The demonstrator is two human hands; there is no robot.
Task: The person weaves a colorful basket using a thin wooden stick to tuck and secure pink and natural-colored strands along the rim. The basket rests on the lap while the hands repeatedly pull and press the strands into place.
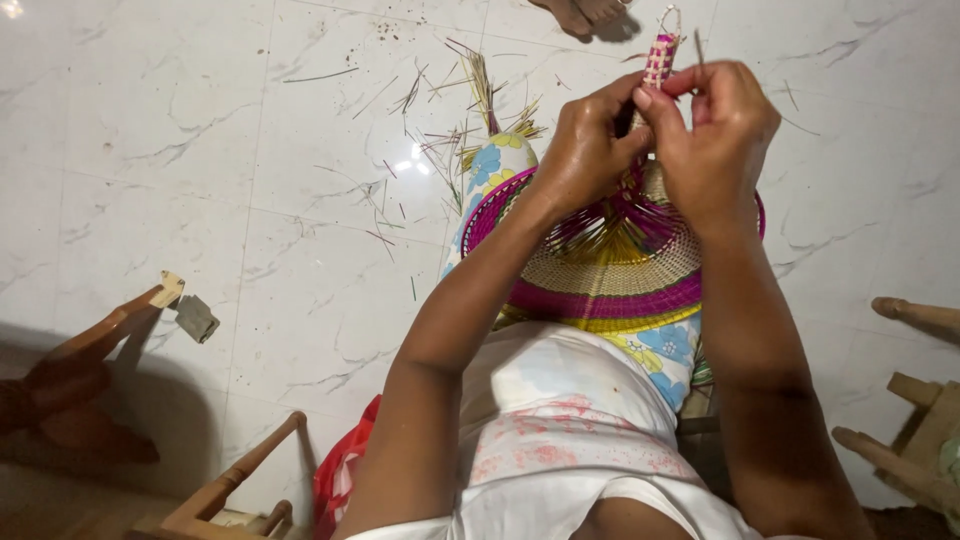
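A woven hand fan (610,275) with straw, magenta and yellow bands rests on my lap over flowered cloth. Its pink-and-white checked handle (660,58) points away from me and ends in a small loop. My left hand (590,150) grips the base of the handle where the pink ribs gather. My right hand (715,130) pinches the same spot from the other side, fingertips touching the left thumb. A thin straw strand stands up beside the right fingers.
Loose straw slivers (450,130) litter the white marble floor ahead. Another person's foot (585,14) shows at the top edge. Wooden chair legs (110,330) stand at left, more wooden legs (915,400) at right, and a red bag (340,470) lies lower left.
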